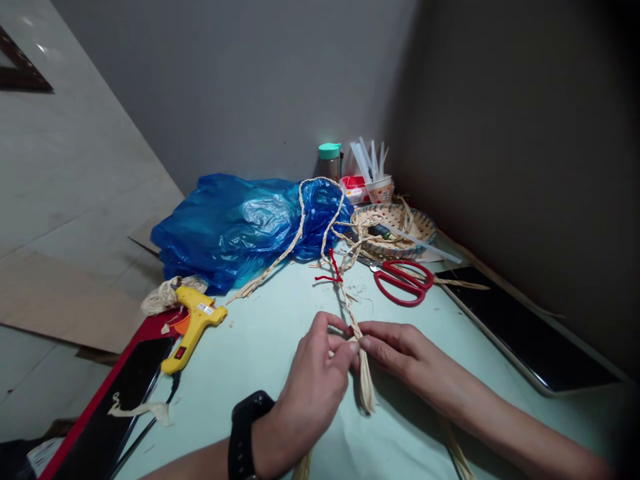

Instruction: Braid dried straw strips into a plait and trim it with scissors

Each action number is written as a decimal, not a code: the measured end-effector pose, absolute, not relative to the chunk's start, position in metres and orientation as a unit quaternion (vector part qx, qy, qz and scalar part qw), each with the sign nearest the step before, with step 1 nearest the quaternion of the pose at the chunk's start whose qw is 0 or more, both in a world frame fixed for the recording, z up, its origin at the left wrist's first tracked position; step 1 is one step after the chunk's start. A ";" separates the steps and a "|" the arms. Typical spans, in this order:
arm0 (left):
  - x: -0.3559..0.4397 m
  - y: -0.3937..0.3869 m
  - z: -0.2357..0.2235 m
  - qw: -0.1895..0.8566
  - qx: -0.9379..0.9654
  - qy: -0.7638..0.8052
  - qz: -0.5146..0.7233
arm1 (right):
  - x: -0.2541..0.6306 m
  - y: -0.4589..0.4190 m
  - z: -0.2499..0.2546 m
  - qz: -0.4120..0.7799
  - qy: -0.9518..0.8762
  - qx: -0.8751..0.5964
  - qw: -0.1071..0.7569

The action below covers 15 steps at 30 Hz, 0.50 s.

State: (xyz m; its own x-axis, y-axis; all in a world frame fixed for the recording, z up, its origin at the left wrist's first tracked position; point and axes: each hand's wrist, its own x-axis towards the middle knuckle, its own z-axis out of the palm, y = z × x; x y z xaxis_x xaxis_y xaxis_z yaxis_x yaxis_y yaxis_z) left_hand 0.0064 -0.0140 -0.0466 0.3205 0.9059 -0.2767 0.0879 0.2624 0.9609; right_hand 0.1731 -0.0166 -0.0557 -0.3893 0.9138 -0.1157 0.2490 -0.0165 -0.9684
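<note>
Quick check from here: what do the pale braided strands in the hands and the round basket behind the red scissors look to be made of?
The pale braided strand, pinched between left hand and right hand, looks like dried straw or raffia: flat, matte, tan fibres that fray at the ends. The round woven basket looks like split bamboo or cane, with stiff pale slats and a darker rim; which exactly is unclear.

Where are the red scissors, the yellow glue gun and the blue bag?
red scissors (403, 283): head view, on the red handles.
yellow glue gun (193, 325): head view, on its yellow body.
blue bag (235, 223): head view, on the crumpled plastic middle.
</note>
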 end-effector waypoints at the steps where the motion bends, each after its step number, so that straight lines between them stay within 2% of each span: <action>1: 0.006 -0.013 -0.045 0.607 0.540 0.493 0.312 | 0.174 -0.017 -0.055 0.532 -0.636 -0.472 0.299; 6: 0.005 -0.014 -0.031 0.529 0.619 0.525 0.247 | 0.174 -0.020 -0.052 0.466 -0.658 -0.514 0.293; 9: 0.007 -0.020 -0.026 0.470 0.670 0.519 0.247 | 0.171 -0.021 -0.052 0.492 -0.644 -0.493 0.316; 15: 0.009 -0.035 -0.033 0.257 0.825 0.453 0.220 | 0.168 -0.022 -0.056 0.585 -0.582 -0.447 0.346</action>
State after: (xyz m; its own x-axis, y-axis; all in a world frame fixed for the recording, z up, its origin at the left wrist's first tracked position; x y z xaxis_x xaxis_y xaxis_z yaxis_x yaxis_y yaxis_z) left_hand 0.0094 -0.0348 -0.0330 0.4923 0.8606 0.1302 0.6342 -0.4572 0.6235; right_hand 0.1682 -0.0222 -0.0556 -0.3608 0.9248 -0.1211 0.1163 -0.0842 -0.9896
